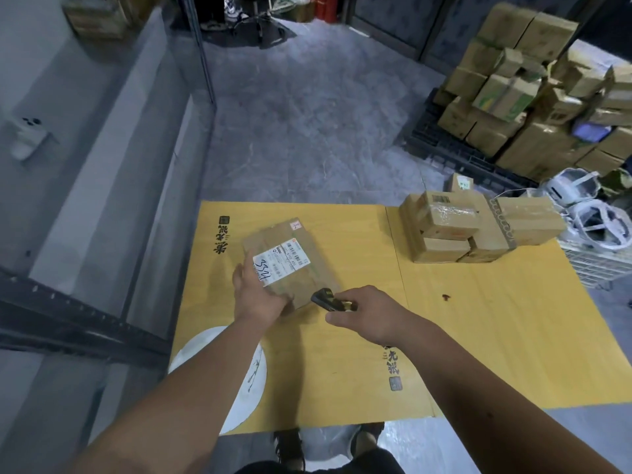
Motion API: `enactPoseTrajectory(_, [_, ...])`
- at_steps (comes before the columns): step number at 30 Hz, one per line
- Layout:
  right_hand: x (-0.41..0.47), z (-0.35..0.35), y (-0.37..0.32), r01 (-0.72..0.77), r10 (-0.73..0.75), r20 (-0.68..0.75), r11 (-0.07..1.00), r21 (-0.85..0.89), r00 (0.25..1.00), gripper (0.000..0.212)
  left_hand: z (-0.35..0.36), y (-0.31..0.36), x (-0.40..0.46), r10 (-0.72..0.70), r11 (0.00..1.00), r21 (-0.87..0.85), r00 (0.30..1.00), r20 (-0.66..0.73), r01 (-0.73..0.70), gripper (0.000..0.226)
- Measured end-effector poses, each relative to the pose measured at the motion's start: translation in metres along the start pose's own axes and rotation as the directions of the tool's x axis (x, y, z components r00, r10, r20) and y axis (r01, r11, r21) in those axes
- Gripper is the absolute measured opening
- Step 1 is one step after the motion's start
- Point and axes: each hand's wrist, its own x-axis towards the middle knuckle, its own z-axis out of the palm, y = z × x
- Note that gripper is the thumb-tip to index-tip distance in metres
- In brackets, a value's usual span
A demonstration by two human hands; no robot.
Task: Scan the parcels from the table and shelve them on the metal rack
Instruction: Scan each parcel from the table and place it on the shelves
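Head view puts us over a yellow table with one flat parcel lying near the middle, its white shipping label facing up with a handwritten number across it. Our left hand rests on the parcel's near corner, at about seven o'clock from the label, fingers fairly straight and pressing it down rather than wrapped round it. Our right hand is curled round a small dark scanner, whose nose points up toward the parcel's near edge at about ten o'clock from the hand.

We judge the step in hand to be the scan itself — the parcel is not yet lifted. To do it well, we would keep the left palm clear of the barcodes, which sit at the label's one o'clock side, and tilt the scanner so it faces those stripes squarely instead of the cardboard edge. Holding the parcel flat should stop it sliding on the smooth top.

More parcels wait in a small stack at two o'clock on the table. A dark metal rack runs along the nine o'clock side — close enough, we think, to shelve with a turn to the left.
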Motion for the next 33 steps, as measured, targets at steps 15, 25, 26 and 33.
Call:
enactPoseTrajectory(15, [0.014, -0.023, 0.014, -0.056, 0.056, -0.012, 0.998, -0.011, 0.998, 0.053, 0.006, 0.046, 0.039, 0.086, 0.762, 0.618, 0.976, 0.202, -0.195, 0.116])
enactPoseTrajectory(25, [0.007, -0.053, 0.022, -0.083, 0.084, 0.027, 0.995, -0.053, 0.996, 0.043, 0.027, 0.024, 0.038, 0.120, 0.942, 0.279, 0.963, 0.243, -0.188, 0.094])
enactPoseTrajectory(26, [0.006, -0.054, 0.021, -0.087, 0.090, 0.035, 0.994, -0.061, 0.995, 0.044, 0.029, 0.027, 0.041, 0.095, 0.947, 0.270, 0.956, 0.279, -0.173, 0.104])
enactPoseTrajectory(33, [0.010, -0.055, 0.011, -0.192, 0.191, 0.021, 0.981, 0.023, 0.981, 0.044, 0.044, 0.044, 0.057, -0.060, 0.979, 0.202, 0.919, 0.389, -0.022, 0.142])
